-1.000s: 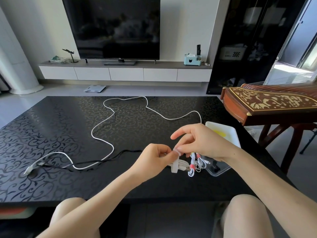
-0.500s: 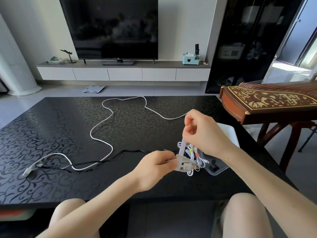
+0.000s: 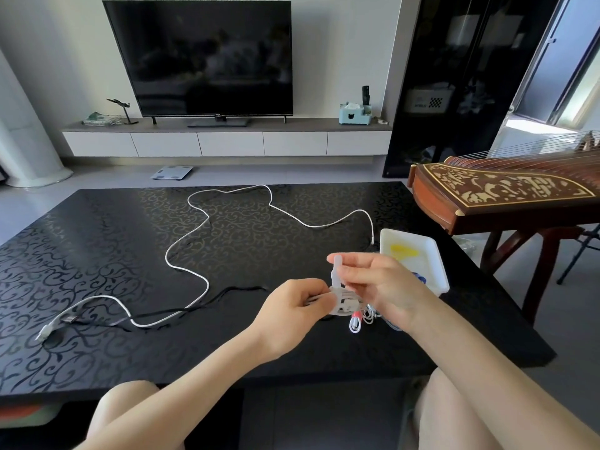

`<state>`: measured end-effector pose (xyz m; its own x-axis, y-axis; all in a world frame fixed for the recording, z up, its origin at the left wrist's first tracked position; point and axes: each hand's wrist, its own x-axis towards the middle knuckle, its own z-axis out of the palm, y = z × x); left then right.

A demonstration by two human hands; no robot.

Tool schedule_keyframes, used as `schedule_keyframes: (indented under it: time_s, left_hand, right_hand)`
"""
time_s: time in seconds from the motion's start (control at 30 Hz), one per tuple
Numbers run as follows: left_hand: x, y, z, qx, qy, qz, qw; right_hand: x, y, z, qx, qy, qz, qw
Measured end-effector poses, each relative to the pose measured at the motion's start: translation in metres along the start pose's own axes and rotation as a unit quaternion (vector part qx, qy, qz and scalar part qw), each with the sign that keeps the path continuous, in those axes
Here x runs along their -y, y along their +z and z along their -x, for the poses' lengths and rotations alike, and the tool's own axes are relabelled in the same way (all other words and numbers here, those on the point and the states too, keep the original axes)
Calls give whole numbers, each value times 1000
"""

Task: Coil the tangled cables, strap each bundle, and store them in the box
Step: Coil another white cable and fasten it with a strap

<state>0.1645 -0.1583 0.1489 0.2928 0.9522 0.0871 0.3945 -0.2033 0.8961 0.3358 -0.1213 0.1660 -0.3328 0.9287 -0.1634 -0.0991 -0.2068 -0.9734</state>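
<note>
The left hand (image 3: 293,308) has its grip closed on the coiled white bundle (image 3: 345,303) just above the counter (image 3: 97,254) beside the box (image 3: 441,280), while the right hand (image 3: 378,282) pinches the strap (image 3: 336,271), which stands upright from the bundle, ready to wrap down around it.

Black table (image 3: 113,254) bears white cable (image 3: 181,245), box (image 3: 438,271).

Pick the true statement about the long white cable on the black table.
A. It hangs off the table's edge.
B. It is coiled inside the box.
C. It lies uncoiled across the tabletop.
C: the long white cable sprawls loose over the black table, outside the box.
</note>
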Motion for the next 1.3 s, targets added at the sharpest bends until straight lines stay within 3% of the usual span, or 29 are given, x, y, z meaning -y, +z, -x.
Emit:
schedule_keyframes:
  time_s: [0.13, 0.2, 0.27, 0.3, 0.37, 0.4, 0.47, 0.53, 0.63, 0.7, 0.8, 1.03, 1.13, 1.3]
  left_hand:
    - [3, -3, -3, -2, 37, -38, 999]
    - [4, -5, -5, 4, 35, -39, 999]
    - [5, -9, -9, 31, -21, 48, 998]
    - [6, -11, -11, 65, -69, 131, 987]
    - [6, -17, -16, 158, -181, 305, 922]
    - [4, -19, -18, 191, -223, 357, 887]
    - [3, -21, -21, 214, -262, 399, 852]
    - [2, -21, -22, 203, -283, 393, 851]
    - [0, -20, -21, 149, -271, 314, 898]
    - [-2, -14, -17, 91, -221, 245, 940]
    - [-3, -4, -13, 10, -129, 117, 985]
    - [0, 7, -9, -68, 54, -23, 996]
    - [1, 9, -10, -63, 70, -10, 996]
    - [-3, 11, -12, -39, 40, 192, 980]
  right_hand:
    - [-2, 2, 3, 36, 50, -25, 998]
    - [-3, 5, 4, 7, 9, 8, 1000]
    - [-5, 9, 6, -68, -100, 108, 987]
    - [-7, 12, 7, -108, -173, 177, 963]
    - [-13, 18, 8, -159, -292, 290, 897]
    - [-15, 20, 7, -175, -329, 324, 870]
    - [-18, 22, 5, -203, -382, 372, 821]
    - [-18, 22, 4, -220, -421, 420, 774]
    - [-17, 22, 1, -214, -457, 457, 733]
    - [-17, 21, -1, -206, -444, 461, 740]
    - [-19, 18, -4, -199, -377, 462, 778]
    - [-5, 11, -16, -165, -180, 407, 880]
    - [1, 7, -14, -153, -125, 363, 910]
    - [6, 7, -6, -176, -73, 247, 950]
